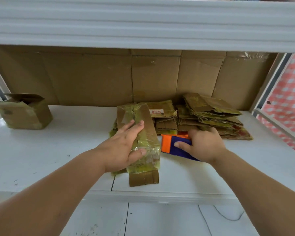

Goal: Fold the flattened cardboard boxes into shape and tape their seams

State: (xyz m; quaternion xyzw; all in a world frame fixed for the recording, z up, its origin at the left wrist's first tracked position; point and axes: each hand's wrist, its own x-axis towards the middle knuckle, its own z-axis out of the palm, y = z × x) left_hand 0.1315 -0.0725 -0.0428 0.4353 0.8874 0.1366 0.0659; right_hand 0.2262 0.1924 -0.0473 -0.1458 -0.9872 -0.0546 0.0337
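A flattened brown cardboard box, covered in old yellowed tape, lies lengthwise on the white shelf. My left hand grips its near half, fingers laid across the top and thumb curled over the right edge. Just right of it, my right hand holds an orange and blue tape dispenser low over the shelf. Behind the dispenser lie two stacks of flattened boxes.
A folded-up box with open top flaps stands at the shelf's left end. Large cardboard sheets line the back wall. An upper white shelf overhangs. Metal uprights frame the right side, with red checked cloth beyond.
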